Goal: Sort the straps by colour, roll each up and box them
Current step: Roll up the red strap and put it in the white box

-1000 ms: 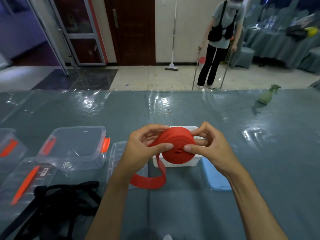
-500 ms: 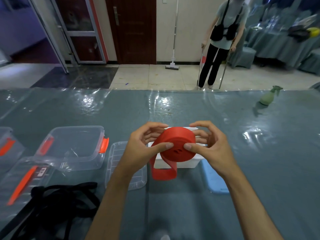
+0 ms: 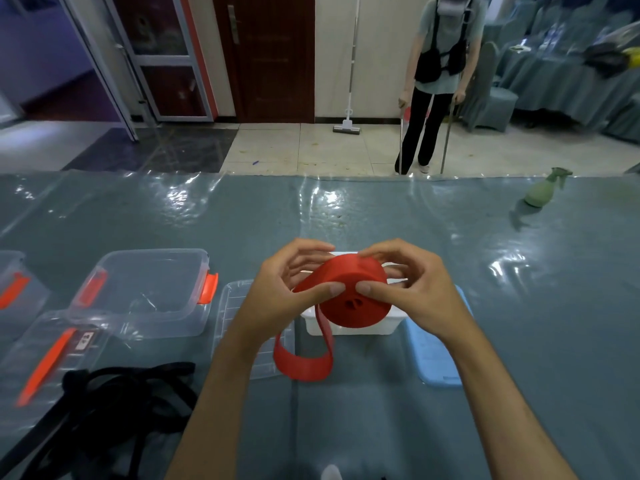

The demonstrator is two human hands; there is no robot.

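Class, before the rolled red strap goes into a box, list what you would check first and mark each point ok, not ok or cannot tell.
1. Both hands grip the roll: left hand and right hand hold the red strap: ok.
2. Strap fully rolled: a loose tail hangs below: not ok.
3. White box open and under the roll: ok.
4. White box free of other straps: cannot tell.
5. Black straps kept apart from red: ok.

Banquet hall: draped tables (image 3: pixel 554 77), covered chairs (image 3: pixel 491 95)
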